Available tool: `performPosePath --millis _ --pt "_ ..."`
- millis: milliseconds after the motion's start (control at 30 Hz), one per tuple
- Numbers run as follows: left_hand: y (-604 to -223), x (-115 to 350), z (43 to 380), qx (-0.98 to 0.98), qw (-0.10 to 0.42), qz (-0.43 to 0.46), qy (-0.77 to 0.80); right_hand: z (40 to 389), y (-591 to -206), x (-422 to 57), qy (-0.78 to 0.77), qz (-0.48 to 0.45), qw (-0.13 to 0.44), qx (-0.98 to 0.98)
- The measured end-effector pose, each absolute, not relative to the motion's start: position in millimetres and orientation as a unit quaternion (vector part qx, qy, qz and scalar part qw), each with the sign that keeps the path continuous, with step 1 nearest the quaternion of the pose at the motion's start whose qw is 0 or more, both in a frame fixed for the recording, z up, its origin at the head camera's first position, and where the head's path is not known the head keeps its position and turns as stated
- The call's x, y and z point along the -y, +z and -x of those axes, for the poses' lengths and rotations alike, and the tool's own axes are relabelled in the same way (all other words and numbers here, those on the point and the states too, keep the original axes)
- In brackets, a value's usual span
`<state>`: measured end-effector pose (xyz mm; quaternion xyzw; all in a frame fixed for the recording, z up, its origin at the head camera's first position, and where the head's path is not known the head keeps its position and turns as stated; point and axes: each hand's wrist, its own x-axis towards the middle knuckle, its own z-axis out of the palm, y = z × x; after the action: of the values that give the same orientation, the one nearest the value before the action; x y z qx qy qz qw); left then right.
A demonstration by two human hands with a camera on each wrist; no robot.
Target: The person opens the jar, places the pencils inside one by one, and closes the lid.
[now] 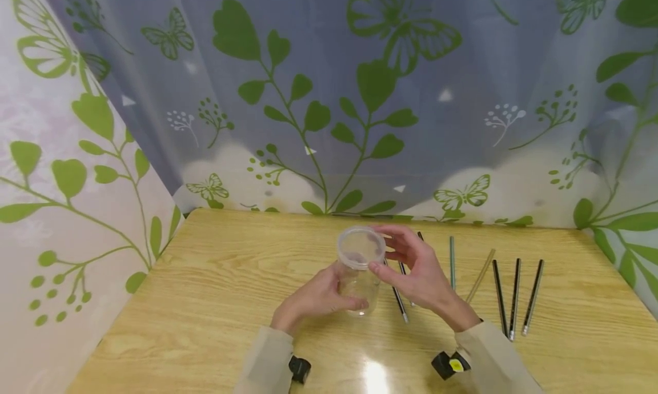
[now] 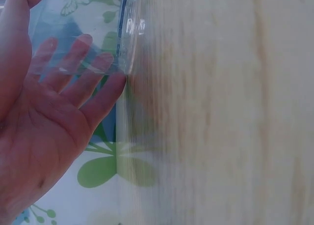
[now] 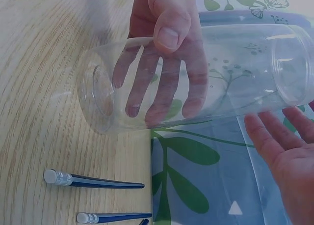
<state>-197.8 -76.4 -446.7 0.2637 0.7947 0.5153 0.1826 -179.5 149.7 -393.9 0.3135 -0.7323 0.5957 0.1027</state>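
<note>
A clear plastic jar point(image 1: 354, 291) is held a little above the wooden table, its rim end up and tipped toward the head camera. Around its lower side my left hand point(image 1: 321, 294) grips it, thumb in front and fingers behind the see-through wall, as the right wrist view also shows. My right hand point(image 1: 418, 268) holds the jar by its rim point(image 1: 361, 264), thumb on the near edge and fingers at the far right side. Whether a clear lid covers the top, I cannot tell. Dark pencils point(image 1: 399, 300) lie beneath and beside my right hand, partly hidden by it.
On the wooden table point(image 1: 221, 291), a green pencil point(image 1: 452, 257), a tan pencil point(image 1: 482, 273) and several black pencils point(image 1: 516, 291) lie to the right. A leaf-patterned curtain point(image 1: 308, 125) hangs along the table's back edge, and a similar cloth point(image 1: 77, 171) at the left.
</note>
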Motion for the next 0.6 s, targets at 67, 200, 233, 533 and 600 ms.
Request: performPosePath --millis 67,200,233,533,600 --pt "-446.5 76.1 198.7 -0.793 0.184 -0.267 0.516 178.1 -393.5 -149.8 0.600 -0.322 0.115 0.723" --pt "-447.1 76.0 199.0 -0.793 0.184 -0.270 0.514 174.2 -393.7 -150.2 0.605 -0.330 0.140 0.711" --pt "-446.8 76.1 199.0 -0.794 0.184 -0.270 0.513 173.5 -393.5 -150.3 0.604 -0.329 0.146 0.711" --pt "-444.9 76.7 197.8 -0.800 0.185 -0.260 0.509 172.4 -392.3 -149.1 0.600 -0.321 0.155 0.716" --pt "-445.2 76.5 197.4 -0.801 0.185 -0.258 0.508 172.5 -392.9 -149.0 0.597 -0.320 0.153 0.720"
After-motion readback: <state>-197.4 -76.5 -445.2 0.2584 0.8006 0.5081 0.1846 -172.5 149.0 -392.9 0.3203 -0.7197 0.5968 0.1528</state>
